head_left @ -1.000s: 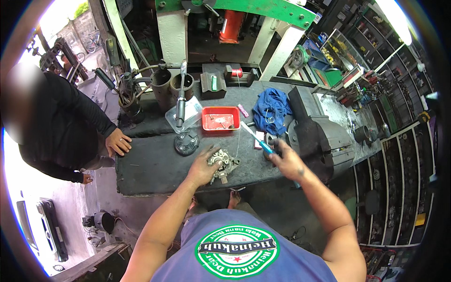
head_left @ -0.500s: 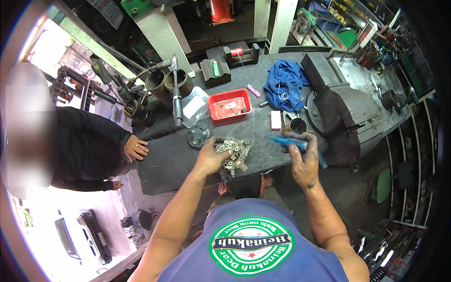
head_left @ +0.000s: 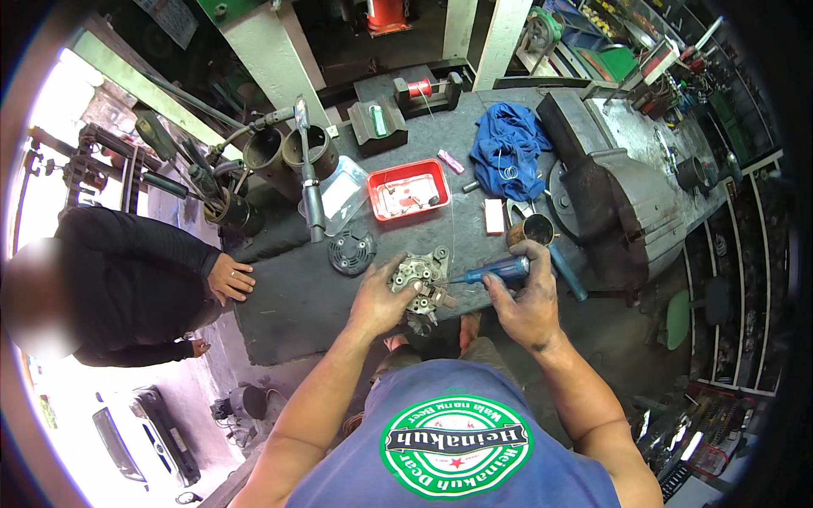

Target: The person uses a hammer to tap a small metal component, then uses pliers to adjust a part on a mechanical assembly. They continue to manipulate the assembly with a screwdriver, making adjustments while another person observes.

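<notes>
Near the bench's front edge, my left hand (head_left: 381, 293) is closed on the left side of a grey metal alternator housing (head_left: 423, 278), thumb over its open face. My right hand (head_left: 528, 306) grips a screwdriver (head_left: 508, 270) by its translucent blue handle. Its thin shaft points left, and the tip is at the right side of the housing; whether it touches is too small to tell. A round black vented cover (head_left: 351, 251) lies just beyond my left hand. Past the housing is a red plastic tray (head_left: 408, 191) holding small parts.
A large bench vise (head_left: 605, 203) stands on the right. Near my right hand are an open tin (head_left: 535, 230) and a blue-handled tool (head_left: 567, 273). A blue cloth (head_left: 510, 148) and a solder spool (head_left: 419, 88) lie farther back. At left, another person's hand (head_left: 230, 278) rests on the bench.
My right hand has brought the screwdriver left, turning its tip toward the housing, where its shaft now shows. My left hand still holds the housing. The whole view has shifted slightly.
</notes>
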Tool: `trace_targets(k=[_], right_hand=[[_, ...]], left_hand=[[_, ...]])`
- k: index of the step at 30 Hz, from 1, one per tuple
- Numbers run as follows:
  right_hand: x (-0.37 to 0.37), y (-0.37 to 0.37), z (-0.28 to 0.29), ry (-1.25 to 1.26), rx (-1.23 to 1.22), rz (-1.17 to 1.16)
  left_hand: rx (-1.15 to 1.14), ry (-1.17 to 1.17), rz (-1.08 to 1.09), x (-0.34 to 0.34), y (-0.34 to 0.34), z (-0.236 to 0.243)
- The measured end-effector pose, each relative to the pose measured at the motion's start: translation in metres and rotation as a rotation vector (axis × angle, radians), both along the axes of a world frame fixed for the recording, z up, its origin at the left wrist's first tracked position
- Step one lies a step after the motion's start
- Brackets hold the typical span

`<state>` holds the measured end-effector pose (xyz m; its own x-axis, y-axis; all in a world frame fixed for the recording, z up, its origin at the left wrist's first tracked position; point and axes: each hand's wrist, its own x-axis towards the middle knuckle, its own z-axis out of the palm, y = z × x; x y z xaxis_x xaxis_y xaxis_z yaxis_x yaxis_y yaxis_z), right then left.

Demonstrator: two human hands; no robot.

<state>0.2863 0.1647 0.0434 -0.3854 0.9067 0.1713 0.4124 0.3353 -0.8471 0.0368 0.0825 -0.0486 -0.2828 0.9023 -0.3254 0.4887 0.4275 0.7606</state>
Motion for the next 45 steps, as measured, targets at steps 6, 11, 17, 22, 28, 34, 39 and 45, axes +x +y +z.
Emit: trace_targets(k=[6,11,17,22,28,34,39,45], right_hand=[[-0.012,0.0,-0.005,-0.005,0.045,0.06],[-0.015,0.0,-0.01,-0.006,0.084,0.08],[-0.016,-0.001,-0.004,0.02,0.234,0.157],[-0.017,-0.002,-0.001,0.027,0.18,0.181],[-0.017,0.001,-0.004,-0.029,0.198,0.185],[-0.004,0.045,-0.004,0.009,0.221,-0.089],[-0.013,0.094,-0.052,0.175,-0.127,-0.284],[-0.003,0.083,-0.07,0.174,-0.086,-0.235]], left_hand=[[0.032,0.007,0.001,0.0,-0.001,0.003],[0.052,0.008,-0.002,-0.001,-0.002,0.001],[0.042,0.011,-0.01,-0.001,-0.002,0.002],[0.033,-0.014,-0.018,-0.002,-0.001,0.002],[0.015,0.01,-0.016,-0.001,-0.002,0.003],[-0.006,0.064,-0.001,-0.002,-0.002,0.004],[-0.059,0.061,0.026,0.0,-0.002,0.001],[-0.085,0.066,0.062,0.005,-0.004,0.003]])
